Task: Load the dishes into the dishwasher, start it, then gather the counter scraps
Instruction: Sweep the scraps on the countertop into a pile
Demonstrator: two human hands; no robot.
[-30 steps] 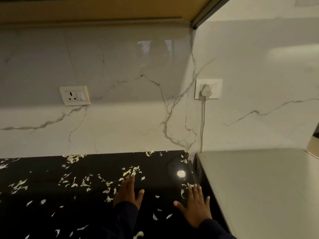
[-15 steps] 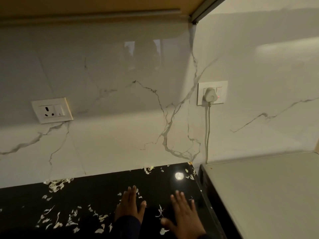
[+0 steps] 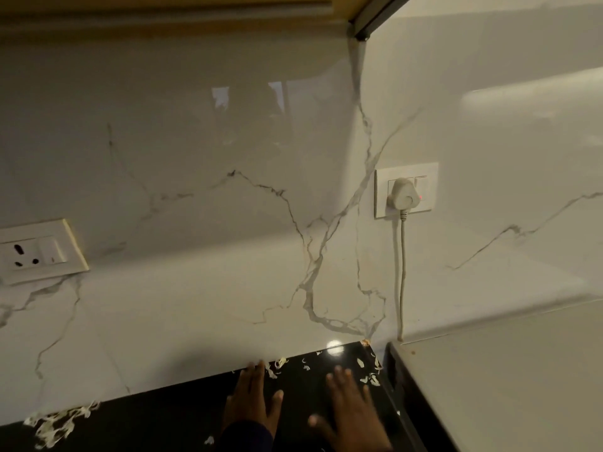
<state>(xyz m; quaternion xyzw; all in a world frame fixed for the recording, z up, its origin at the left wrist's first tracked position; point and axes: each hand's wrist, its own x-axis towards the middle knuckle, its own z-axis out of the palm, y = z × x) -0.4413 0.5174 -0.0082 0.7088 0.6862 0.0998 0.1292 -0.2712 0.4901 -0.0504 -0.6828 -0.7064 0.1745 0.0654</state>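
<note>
Both hands had slid farther back across the black counter (image 3: 182,415) toward the wall, so the scrap sweep was under way. The left hand (image 3: 251,399) lay flat, fingers together, fingertips at the backsplash; the right hand (image 3: 349,409) lay flat, fingers spread, scraps (image 3: 370,378) just beyond it, another clump far left.

dim white marble wall (image 3: 228,158), two sockets (image 3: 36,252)
</note>
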